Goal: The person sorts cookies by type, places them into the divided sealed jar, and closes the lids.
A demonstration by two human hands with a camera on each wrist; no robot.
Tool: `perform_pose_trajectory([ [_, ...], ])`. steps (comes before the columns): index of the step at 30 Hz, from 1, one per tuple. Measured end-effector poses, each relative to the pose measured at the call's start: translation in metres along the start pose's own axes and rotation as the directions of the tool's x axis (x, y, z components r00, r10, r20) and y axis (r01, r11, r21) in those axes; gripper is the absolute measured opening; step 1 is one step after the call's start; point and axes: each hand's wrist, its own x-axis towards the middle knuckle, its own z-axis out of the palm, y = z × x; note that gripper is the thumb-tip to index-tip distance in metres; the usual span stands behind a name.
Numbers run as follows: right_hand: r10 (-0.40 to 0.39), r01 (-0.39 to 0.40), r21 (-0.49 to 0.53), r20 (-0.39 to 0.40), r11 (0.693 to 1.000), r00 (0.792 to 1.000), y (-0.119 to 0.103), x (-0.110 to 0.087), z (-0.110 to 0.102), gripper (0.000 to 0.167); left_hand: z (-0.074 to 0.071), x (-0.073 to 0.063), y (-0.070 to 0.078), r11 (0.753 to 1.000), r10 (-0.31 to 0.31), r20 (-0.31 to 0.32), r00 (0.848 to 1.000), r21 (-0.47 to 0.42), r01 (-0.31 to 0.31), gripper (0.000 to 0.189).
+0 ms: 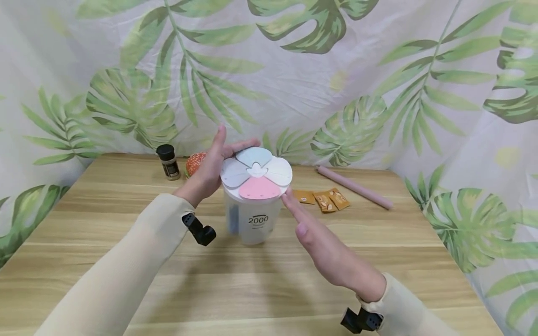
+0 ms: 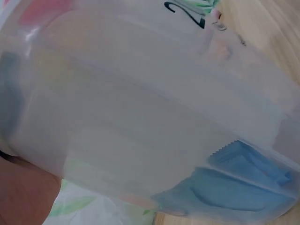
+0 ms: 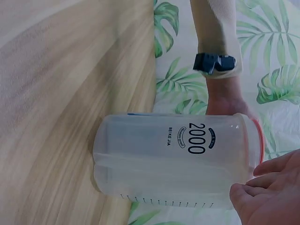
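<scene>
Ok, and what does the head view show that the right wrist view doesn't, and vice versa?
Only the head view: the black-capped jar, the burger-like item, the orange packets and the pinkish rod.

Only the right wrist view: tick marks along the container, and readable lettering BEIKEJIA.

Both: the container with its printed 2000, left hand, right hand, wooden table and leaf-print cloth.

There are two hands (image 1: 206,175), three orange packets (image 1: 323,201), one canister (image 1: 252,231), jar (image 1: 169,163), burger (image 1: 194,163) and rod (image 1: 355,186).
</scene>
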Motion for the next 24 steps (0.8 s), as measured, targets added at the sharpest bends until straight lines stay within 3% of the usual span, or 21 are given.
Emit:
perform_pose_trajectory([
  [5, -0.011, 0.011, -0.039, -0.004, 0.999, 1.0, -0.001, -0.004, 0.003, 0.067, -0.002, 0.007, 0.0, 1.0, 0.001, 0.022, 1.0, -0.023, -0.001, 0.105],
  [12, -0.022, 0.021, -0.063, -0.019, 0.998, 1.0, -0.002, -0.003, 0.004, 0.057, -0.006, 0.006, 0.001, 1.0, -0.008, -0.017, 1.0, -0.002, 0.007, 0.101],
  [14, -0.02, 0.017, -0.079, -0.033, 0.997, 0.999, -0.003, -0.002, 0.003, 0.057, -0.007, 0.002, 0.003, 0.999, 0.005, -0.054, 0.999, 0.043, -0.003, 0.097],
  [17, -0.037, 0.029, -0.096, -0.083, 0.995, 0.996, -0.004, 0.001, 0.0, 0.058, -0.008, -0.005, 0.007, 0.984, 0.1, -0.122, 0.987, 0.161, -0.08, 0.085],
  [18, -0.051, 0.04, -0.101, -0.109, 0.994, 0.993, -0.003, 0.002, -0.002, 0.057, -0.008, -0.007, 0.009, 0.969, 0.148, -0.142, 0.979, 0.218, -0.115, 0.081],
  [20, -0.097, 0.077, -0.128, -0.162, 0.989, 0.982, -0.003, 0.006, -0.006, 0.055, -0.007, -0.013, 0.012, 0.913, 0.267, -0.163, 0.95, 0.358, -0.195, 0.073],
  [22, -0.168, 0.132, -0.171, -0.218, 0.976, 0.961, -0.001, 0.011, -0.01, 0.052, -0.005, -0.021, 0.014, 0.825, 0.399, -0.13, 0.908, 0.483, -0.294, 0.067],
  [24, -0.236, 0.178, -0.23, -0.255, 0.957, 0.938, 0.001, 0.016, -0.015, 0.049, -0.002, -0.03, 0.014, 0.712, 0.493, -0.056, 0.868, 0.599, -0.365, 0.063],
])
